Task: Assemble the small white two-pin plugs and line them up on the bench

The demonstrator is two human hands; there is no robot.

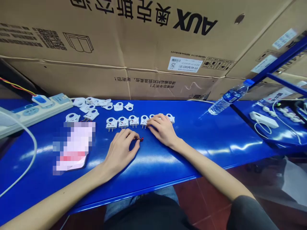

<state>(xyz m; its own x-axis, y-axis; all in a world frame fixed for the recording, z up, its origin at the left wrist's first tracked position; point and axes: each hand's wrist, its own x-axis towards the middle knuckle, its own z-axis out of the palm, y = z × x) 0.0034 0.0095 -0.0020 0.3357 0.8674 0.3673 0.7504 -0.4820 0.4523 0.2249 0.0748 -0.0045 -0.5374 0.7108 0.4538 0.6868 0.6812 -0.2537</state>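
A row of several small white plug parts (pixel 123 122) with metal pins lies across the blue table (pixel 203 134). My left hand (pixel 121 150) rests on the table just below the row and pinches a small red-and-black piece (pixel 141 139) between thumb and forefinger. My right hand (pixel 163 129) lies palm down over the right end of the row, fingertips touching one of the white parts (pixel 144 120). Another white part (pixel 170 118) shows just past the knuckles.
A loose heap of white plug shells (pixel 90 107) lies at the back left, beside a white power strip (pixel 35 107) with a cable. A blurred flat object (pixel 74 147) lies left of my hand. A water bottle (pixel 227 97) lies at the right. Cardboard boxes (pixel 144 48) wall the back.
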